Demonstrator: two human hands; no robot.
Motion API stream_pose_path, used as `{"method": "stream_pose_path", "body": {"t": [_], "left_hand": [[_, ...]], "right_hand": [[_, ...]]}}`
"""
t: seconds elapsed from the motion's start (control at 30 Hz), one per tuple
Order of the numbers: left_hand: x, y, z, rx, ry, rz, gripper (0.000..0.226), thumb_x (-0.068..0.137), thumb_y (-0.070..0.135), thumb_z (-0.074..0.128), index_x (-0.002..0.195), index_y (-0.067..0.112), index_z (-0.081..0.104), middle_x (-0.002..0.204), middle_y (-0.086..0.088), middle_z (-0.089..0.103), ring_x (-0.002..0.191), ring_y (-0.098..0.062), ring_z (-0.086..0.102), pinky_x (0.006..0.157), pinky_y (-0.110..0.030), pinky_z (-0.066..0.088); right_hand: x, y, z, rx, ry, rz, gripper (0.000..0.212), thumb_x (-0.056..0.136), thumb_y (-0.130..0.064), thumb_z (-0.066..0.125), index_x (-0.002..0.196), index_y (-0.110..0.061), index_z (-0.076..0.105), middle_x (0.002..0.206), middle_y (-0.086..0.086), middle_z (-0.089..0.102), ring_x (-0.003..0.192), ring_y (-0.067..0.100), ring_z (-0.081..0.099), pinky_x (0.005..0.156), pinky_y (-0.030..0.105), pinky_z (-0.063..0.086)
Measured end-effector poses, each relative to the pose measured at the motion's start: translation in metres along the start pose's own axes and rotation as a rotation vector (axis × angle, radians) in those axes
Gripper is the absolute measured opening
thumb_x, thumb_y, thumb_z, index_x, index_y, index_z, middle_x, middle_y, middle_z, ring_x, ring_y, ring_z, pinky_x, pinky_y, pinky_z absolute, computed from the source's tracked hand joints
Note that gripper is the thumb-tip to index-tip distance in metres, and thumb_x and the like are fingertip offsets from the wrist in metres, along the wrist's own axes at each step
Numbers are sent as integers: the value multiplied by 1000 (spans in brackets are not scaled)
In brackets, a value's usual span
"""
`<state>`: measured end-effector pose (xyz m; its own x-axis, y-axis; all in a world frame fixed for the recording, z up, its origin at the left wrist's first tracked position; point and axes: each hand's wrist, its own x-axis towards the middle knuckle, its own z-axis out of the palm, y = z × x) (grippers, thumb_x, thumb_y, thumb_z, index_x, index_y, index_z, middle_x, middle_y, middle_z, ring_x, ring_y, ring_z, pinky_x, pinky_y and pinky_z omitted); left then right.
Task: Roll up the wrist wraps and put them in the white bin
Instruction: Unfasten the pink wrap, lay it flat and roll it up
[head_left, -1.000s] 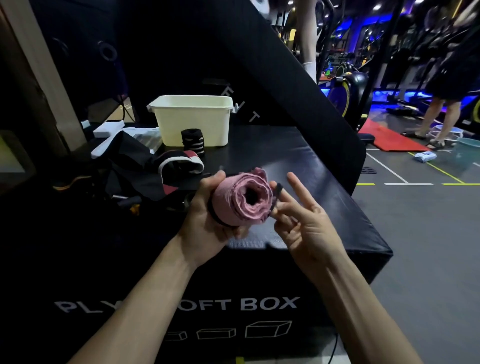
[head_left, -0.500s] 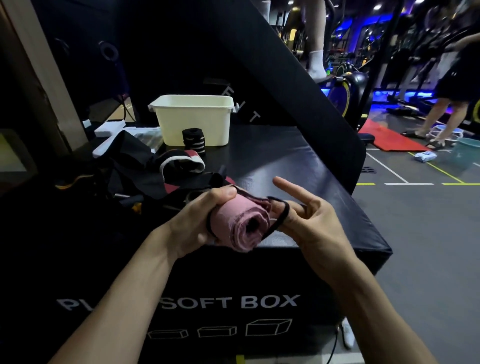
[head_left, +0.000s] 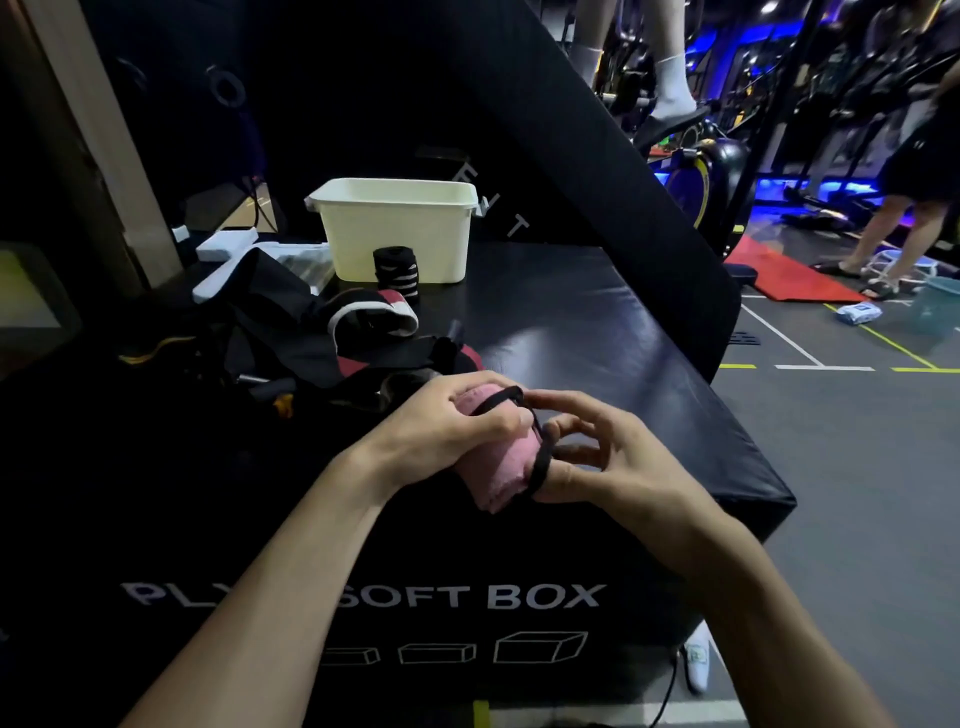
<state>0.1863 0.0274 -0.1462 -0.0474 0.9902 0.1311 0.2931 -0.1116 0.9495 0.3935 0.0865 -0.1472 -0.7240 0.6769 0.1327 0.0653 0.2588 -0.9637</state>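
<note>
My left hand (head_left: 447, 431) grips a rolled pink wrist wrap (head_left: 501, 470) over the front edge of the black soft box (head_left: 597, 364). A black elastic loop (head_left: 540, 457) from the wrap runs over the roll's end, and the fingers of my right hand (head_left: 608, 457) hook and pinch it. The white bin (head_left: 397, 228) stands at the back of the box. A rolled black wrap with white stripes (head_left: 397, 273) stands upright against the bin's front. A loose red, white and black wrap (head_left: 374, 319) lies on the pile to the left.
A heap of dark straps and cloth (head_left: 260, 332) covers the left of the box. A slanted black pad (head_left: 597, 156) rises behind the bin. To the right lie open gym floor, a red mat (head_left: 789, 275), machines and a standing person (head_left: 904, 208).
The pink roll has dropped lower and turned so its open end faces away. My right hand has drawn the black loop over the roll's end.
</note>
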Motion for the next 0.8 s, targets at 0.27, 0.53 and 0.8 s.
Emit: {"method": "stream_pose_path", "body": {"t": [0.27, 0.53, 0.8], "left_hand": [[4, -2, -1, -137, -291, -116, 59, 84, 38, 77, 139, 28, 59, 135, -7, 68, 129, -23, 62, 114, -48, 44], [9, 0, 16, -190, 11, -167, 95, 56, 61, 86, 137, 27, 52, 129, -3, 66, 112, -11, 70, 96, -30, 55], [9, 14, 23, -180, 230, 96, 43, 84, 48, 75, 115, 20, 64, 112, -5, 71, 92, -14, 68, 70, -29, 58]], "right_hand": [[-1, 2, -4, 311, -124, 197, 76, 71, 1, 76, 138, -31, 57, 138, 25, 52, 120, 43, 62, 91, 57, 57], [2, 0, 4, 333, -111, 161, 55, 78, -8, 71, 130, -22, 62, 129, 20, 61, 108, 33, 65, 85, 54, 58], [10, 4, -2, 473, 266, 137, 49, 70, -18, 73, 119, -19, 67, 118, 16, 71, 97, 25, 71, 73, 42, 61]]}}
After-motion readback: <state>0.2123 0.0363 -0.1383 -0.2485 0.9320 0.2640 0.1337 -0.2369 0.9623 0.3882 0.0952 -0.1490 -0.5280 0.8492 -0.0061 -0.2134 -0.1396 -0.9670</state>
